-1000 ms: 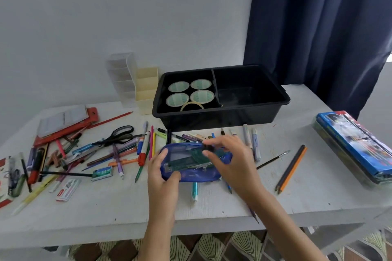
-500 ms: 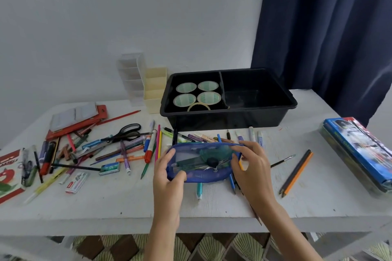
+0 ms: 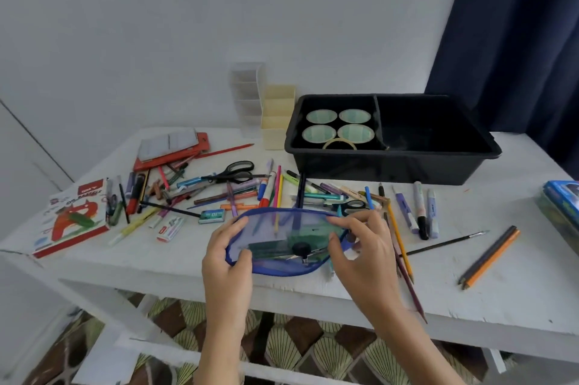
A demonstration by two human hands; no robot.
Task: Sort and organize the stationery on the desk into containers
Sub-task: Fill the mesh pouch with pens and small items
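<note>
The left hand (image 3: 226,259) grips the left end of a mesh pencil pouch (image 3: 282,228), thumb on its front face and fingers curled round the rim. The right hand (image 3: 365,248) holds the right end, fingers laid along the upper edge and thumb pressed to the front. The pouch is a soft, see-through blue oval with a darker blue fabric border. It is held just above the near part of the white painted table (image 3: 313,293). Through the mesh show a flat green ruler (image 3: 275,245) and a metal compass (image 3: 302,250) with a round black knob.

Behind the pouch lies a loose scatter of pens, markers and pencils, with black-handled scissors (image 3: 235,172) among them. A rectangular black plastic tray (image 3: 391,171) stands farther back. Its left compartment holds four tape rolls (image 3: 338,124) and a thin tan tape ring (image 3: 339,144). A cream stepped organizer (image 3: 279,115) and a clear one (image 3: 247,96) stand left of the tray. A red-covered book (image 3: 75,218) lies at far left. Two pencils (image 3: 488,259), one orange and one dark, lie at right.

Compared with half a second ago, the pouch is tipped up more, so its upper edge now overlaps the pens behind it. The right fingers have slid from the end onto the top edge.
</note>
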